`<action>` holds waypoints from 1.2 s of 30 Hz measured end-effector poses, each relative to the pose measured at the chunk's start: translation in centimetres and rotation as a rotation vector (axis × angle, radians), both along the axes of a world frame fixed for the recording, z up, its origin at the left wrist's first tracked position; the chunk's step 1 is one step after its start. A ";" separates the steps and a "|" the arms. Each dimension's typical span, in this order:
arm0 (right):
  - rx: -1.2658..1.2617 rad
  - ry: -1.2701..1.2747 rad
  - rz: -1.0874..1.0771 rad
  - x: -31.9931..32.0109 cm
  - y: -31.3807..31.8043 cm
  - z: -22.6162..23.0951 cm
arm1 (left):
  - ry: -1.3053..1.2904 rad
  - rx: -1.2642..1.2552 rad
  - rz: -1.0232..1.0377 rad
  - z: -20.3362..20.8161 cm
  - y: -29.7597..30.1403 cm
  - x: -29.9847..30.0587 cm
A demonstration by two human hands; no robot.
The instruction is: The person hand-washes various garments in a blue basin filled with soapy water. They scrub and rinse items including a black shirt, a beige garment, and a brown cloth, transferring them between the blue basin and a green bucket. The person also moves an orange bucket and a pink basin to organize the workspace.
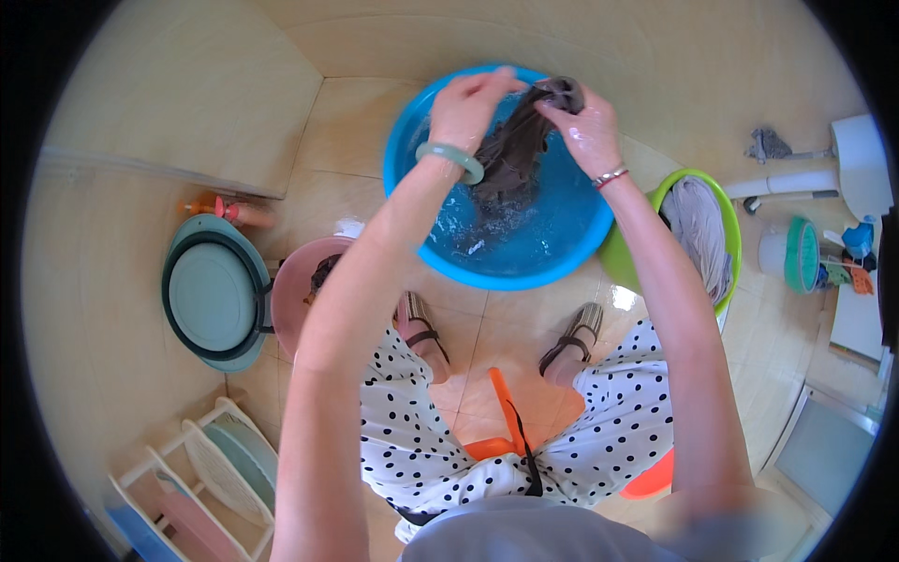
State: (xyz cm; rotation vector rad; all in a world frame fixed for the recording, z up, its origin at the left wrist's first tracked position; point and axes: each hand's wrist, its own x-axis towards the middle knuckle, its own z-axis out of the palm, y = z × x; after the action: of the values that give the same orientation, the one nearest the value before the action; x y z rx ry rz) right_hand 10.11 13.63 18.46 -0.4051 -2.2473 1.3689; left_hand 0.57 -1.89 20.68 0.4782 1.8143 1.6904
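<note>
With the right hand [592,133], pinches a bunched end of the dark wet cloth [508,167]. Holds the left hand [465,112] just beside it, fingers stretched out and blurred; cannot tell if grasping. Lets the cloth hang down into the water [567,211] of the blue basin [501,280], at the far middle. Right of this basin, can see a lime-green bucket [623,260] with pale grey cloth [700,234] inside; to the left, a pink basin [288,298], then a pale green basin [213,295] near the left wall [94,253]. Underneath, can see beige floor tiles [342,122] with thin seams; behind, a plain beige far wall [562,37].
</note>
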 end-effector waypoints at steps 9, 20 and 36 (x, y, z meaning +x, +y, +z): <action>-0.382 0.171 0.188 3.9 -4.7 10.1 | -1.366 0.683 0.209 -11.9 -3.3 7.3; -0.550 0.107 0.042 2.1 3.8 10.0 | -1.459 0.409 0.469 -14.3 -0.6 9.5; -1.187 -0.860 -0.053 13.0 -1.7 -22.9 | -1.553 0.909 0.237 -3.3 -2.8 13.6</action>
State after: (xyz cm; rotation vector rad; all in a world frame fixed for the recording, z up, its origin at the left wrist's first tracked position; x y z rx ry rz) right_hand 23.06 11.93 -4.47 -1.6617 -1.5651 2.7477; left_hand 14.14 -4.69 17.36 -0.6487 -0.0385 1.9629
